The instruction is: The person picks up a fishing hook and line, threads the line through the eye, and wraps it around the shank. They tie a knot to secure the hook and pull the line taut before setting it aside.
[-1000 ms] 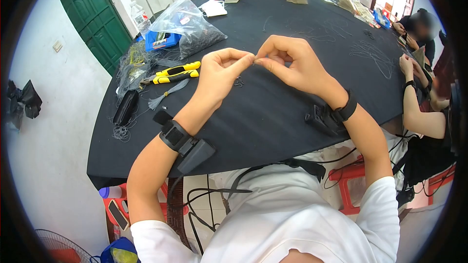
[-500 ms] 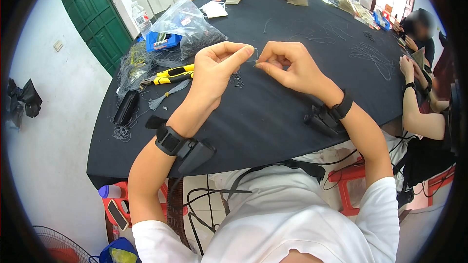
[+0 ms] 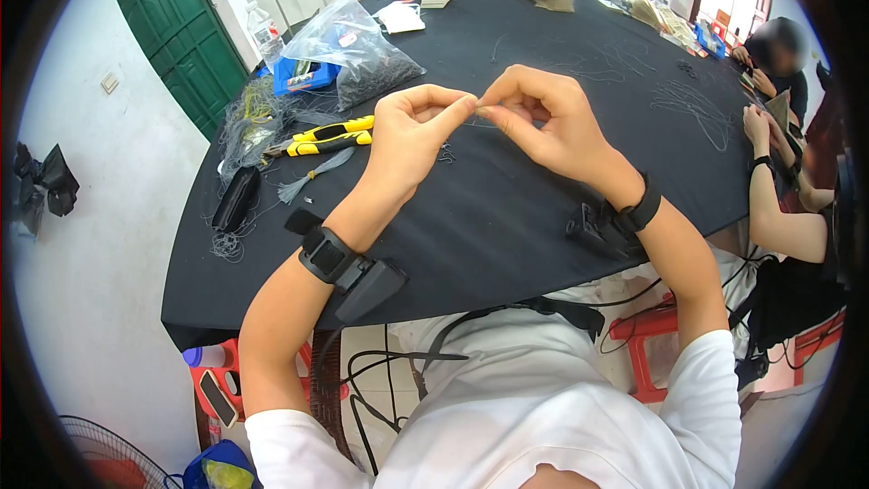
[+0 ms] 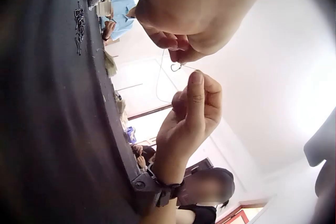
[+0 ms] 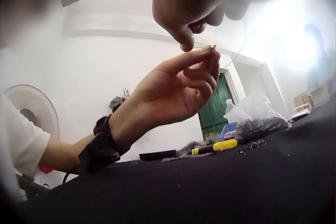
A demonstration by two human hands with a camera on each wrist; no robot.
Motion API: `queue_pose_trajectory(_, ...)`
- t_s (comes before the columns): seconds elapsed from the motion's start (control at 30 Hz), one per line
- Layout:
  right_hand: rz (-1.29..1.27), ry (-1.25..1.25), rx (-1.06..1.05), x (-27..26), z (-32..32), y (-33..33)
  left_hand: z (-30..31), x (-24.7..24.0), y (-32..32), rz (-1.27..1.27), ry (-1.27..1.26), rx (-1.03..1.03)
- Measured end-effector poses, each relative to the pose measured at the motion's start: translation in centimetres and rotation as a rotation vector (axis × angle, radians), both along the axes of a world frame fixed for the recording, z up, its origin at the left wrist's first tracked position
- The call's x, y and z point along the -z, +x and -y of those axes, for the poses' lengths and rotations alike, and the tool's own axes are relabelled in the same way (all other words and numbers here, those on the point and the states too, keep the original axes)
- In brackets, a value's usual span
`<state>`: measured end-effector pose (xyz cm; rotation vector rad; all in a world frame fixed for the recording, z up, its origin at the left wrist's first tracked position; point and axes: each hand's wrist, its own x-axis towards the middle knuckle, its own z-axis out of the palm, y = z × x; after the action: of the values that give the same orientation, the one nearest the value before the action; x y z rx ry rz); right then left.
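Observation:
Above the black tablecloth my left hand and right hand meet, fingertips almost touching. Between thumb and forefinger the left pinches a small dark fishing hook, whose bend shows below the fingers in the left wrist view. A thin clear fishing line loops from the hook area down to the right hand. The right thumb presses against the curled forefinger, pinching the line. In the right wrist view the left fingertips point up under the right hand. A small pile of hooks lies on the cloth.
Left of the hands lie yellow-black pliers, a tied bundle of line, a black case and tangled line. Behind are a clear bag of dark pieces and a blue box. Other people sit around the table.
Half a second ago the hands stood slightly apart with the line between them. The left hand has since moved a little right and down, and the fingertips are together again, as one second ago.

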<state>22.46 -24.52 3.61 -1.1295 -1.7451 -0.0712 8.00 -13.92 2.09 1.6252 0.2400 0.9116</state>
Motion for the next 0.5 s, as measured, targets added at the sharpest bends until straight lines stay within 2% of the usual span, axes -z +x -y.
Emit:
queue_pose_trajectory(0.1, -0.005, 0.031, 0.002, -0.1, -0.2, 0.5, -0.3, 0.2, -0.1, -0.112, 0.058, 0.060)
queue_pose_trajectory(0.3, -0.083, -0.002, 0.021, 0.1, -0.7, 1.7, -0.1, 0.4, 0.1, -0.058, 0.098, 0.187)
queue_pose_trajectory(0.5, -0.171, -0.280, -0.011, 0.1, -0.6, 2.0, -0.3, 0.1, -0.2, -0.026, 0.090, 0.221)
